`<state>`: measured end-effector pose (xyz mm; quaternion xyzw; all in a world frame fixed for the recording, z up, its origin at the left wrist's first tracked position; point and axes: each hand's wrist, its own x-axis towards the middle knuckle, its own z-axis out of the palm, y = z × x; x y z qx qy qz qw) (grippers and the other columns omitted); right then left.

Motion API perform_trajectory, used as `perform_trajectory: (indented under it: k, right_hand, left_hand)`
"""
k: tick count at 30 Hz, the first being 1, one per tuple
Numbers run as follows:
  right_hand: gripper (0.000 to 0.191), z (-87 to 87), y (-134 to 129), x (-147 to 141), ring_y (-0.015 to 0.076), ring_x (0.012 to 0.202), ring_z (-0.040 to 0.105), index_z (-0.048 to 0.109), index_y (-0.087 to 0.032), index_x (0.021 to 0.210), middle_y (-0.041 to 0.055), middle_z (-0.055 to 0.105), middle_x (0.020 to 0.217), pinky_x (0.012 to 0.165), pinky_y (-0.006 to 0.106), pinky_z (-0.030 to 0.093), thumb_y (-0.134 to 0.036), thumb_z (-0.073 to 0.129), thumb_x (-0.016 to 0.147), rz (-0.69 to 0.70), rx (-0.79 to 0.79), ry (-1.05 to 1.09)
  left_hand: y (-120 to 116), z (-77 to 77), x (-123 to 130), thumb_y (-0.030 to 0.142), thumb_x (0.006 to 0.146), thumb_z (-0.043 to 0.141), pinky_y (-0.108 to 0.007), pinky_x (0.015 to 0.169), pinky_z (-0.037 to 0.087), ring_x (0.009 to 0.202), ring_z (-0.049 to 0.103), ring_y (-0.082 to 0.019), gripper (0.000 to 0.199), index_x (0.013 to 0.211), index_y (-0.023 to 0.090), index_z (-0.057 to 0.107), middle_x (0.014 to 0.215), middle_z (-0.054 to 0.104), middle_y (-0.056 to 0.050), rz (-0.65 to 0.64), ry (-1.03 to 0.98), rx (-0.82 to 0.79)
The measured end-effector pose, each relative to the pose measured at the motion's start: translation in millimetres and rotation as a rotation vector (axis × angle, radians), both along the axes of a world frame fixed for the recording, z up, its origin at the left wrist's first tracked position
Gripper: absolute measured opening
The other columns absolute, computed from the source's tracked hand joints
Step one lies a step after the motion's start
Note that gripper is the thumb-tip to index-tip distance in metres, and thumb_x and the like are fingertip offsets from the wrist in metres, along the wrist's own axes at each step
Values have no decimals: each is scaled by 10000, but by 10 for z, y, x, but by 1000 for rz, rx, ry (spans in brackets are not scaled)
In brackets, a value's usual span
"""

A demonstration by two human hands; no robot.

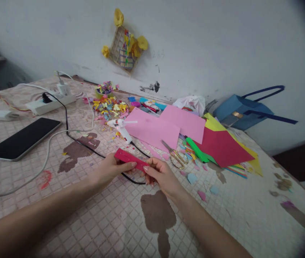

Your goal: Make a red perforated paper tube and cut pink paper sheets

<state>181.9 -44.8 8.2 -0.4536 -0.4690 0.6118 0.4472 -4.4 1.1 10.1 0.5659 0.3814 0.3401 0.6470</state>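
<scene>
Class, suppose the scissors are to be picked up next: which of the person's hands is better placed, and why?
Probably the right hand: the scissors lie near it, while the left hand is farther away. Both hold the red strip, so the left could keep it.

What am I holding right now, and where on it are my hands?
A red strip: your left hand holds it along the lower edge of its left part, and your right hand pinches its right end.

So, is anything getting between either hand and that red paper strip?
Nothing visible does: the left hand and right hand both hold the red paper strip directly. The black cable passes beneath the hands, not between them and the strip.
</scene>
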Motion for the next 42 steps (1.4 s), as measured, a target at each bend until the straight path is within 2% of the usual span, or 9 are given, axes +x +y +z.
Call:
perform_trajectory:
  k: [11,18,23,30,33,36,39,42]
  right_hand:
    - [267,-2,-29,-41,46,376,495,508,-180,695,-44,622,557,360,142,317,-387,645,794,26,-52,-82]
    - [297,29,-25,-21,56,417,504,540,-182,724,-41,604,569,398,159,346,-451,589,841,67,-13,-84]
    - [235,30,-25,-8,59,436,512,534,-185,739,-31,629,611,416,164,350,-391,609,825,86,-24,-105]
    - [226,30,-49,-23,68,448,500,511,-189,730,-34,592,605,426,175,360,-367,578,853,115,5,-165]
    - [113,72,-61,-5,97,556,547,566,-202,893,-18,595,717,476,198,421,-309,584,862,1,187,-264]
    - [111,126,-74,34,141,757,596,607,-218,975,30,624,885,648,258,496,-194,575,872,-77,554,-509]
    - [162,150,-89,71,170,885,610,636,-213,982,59,633,946,771,304,513,-130,517,909,17,841,-712]
    - [189,132,-103,87,177,901,625,632,-197,1014,72,647,959,802,315,528,-127,473,939,103,936,-826]
  left_hand:
    - [-17,62,-21,373,704,668,-240,577,428,600,548,-139,225,700,148,676,608,631,3,-52,144,49]
    - [-35,8,4,388,732,662,-255,624,457,630,569,-144,244,756,145,670,686,667,-21,-52,38,-42]
    - [-32,24,1,389,738,650,-260,625,461,639,577,-149,245,750,144,652,712,680,-36,-82,31,-67]
    - [-30,52,-10,368,741,658,-231,562,422,577,543,-123,223,706,148,643,626,638,-3,-109,47,-34]
    - [-32,60,-16,370,729,670,-223,535,407,554,534,-115,232,717,142,622,610,622,2,-73,63,-61]
    - [-30,63,-19,364,718,679,-222,531,409,558,542,-113,236,737,138,611,625,622,1,-71,69,-85]
    - [-22,61,-16,362,718,684,-218,532,416,554,542,-105,239,752,144,593,636,621,8,-89,34,-86]
    - [-12,55,-10,367,723,687,-212,522,413,542,538,-96,247,770,152,575,644,619,17,-100,8,-81]
